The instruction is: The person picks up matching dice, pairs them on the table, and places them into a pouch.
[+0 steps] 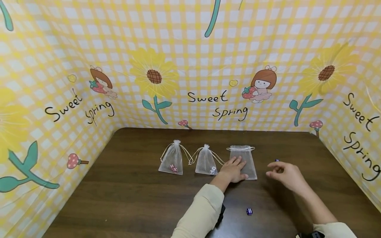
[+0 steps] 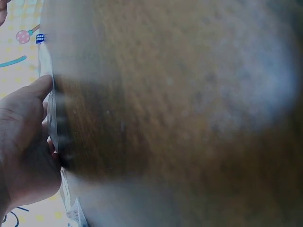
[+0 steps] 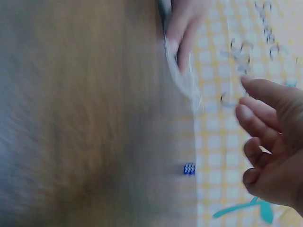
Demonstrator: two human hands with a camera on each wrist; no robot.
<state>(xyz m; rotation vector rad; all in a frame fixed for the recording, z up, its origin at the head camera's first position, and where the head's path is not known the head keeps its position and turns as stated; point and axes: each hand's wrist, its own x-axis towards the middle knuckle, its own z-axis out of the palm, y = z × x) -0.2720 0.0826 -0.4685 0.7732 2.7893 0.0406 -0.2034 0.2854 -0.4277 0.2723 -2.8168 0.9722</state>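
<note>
My left hand point(image 1: 233, 170) rests with spread fingers on a flat white mesh drawstring bag point(image 1: 251, 168). To its left lies a second mesh bag point(image 1: 203, 162), drawn at the neck, with white dice point(image 1: 212, 170) in its bottom corner. Farther left, another cinched bag point(image 1: 172, 157) contains red dice point(image 1: 173, 168). My right hand point(image 1: 287, 177) hovers to the right of the flat bag, fingers loosely bent and nothing between them. Just beyond its fingers sits a blue die point(image 1: 277, 160), partly hidden; the right wrist view shows a blue die point(image 3: 189, 169) apart from the fingers. Nearer me lies another blue die point(image 1: 249, 211).
A dark brown wooden table point(image 1: 125, 198) carries everything. Yellow checked cloth point(image 1: 208, 66) with flower prints walls off the back and both sides. White drawstrings point(image 1: 190, 158) of the two cinched bags lie loose between them.
</note>
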